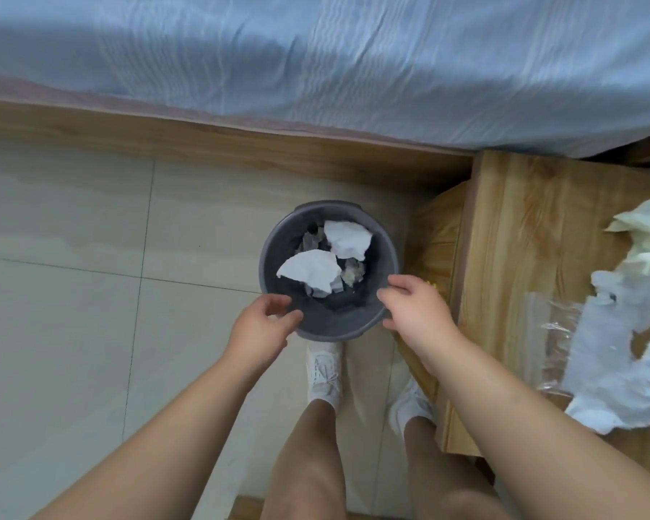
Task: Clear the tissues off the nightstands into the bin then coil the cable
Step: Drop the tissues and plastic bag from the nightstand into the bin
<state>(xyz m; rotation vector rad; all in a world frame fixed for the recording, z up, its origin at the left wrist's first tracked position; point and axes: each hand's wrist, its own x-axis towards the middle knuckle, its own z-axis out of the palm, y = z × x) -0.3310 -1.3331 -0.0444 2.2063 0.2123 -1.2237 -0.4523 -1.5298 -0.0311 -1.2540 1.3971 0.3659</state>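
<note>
A round grey bin [318, 330] stands on the tiled floor below me, with two crumpled white tissues [348, 238] [308, 270] lying on darker rubbish inside. My left hand [261, 324] hovers at the bin's near left rim, fingers loosely curled and holding nothing. At the near right rim my right hand [415, 307] hovers the same way, also with nothing in it. On the wooden nightstand [522, 234] to the right lie a large white tissue [616, 354] and a pale yellow tissue [646, 234]. No cable is in view.
A bed with a blue-grey sheet [316, 69] and a wooden frame [241, 144] runs across the top. Clear plastic wrap [552, 332] lies on the nightstand beside the white tissue. My feet in white shoes [323, 373] stand just behind the bin.
</note>
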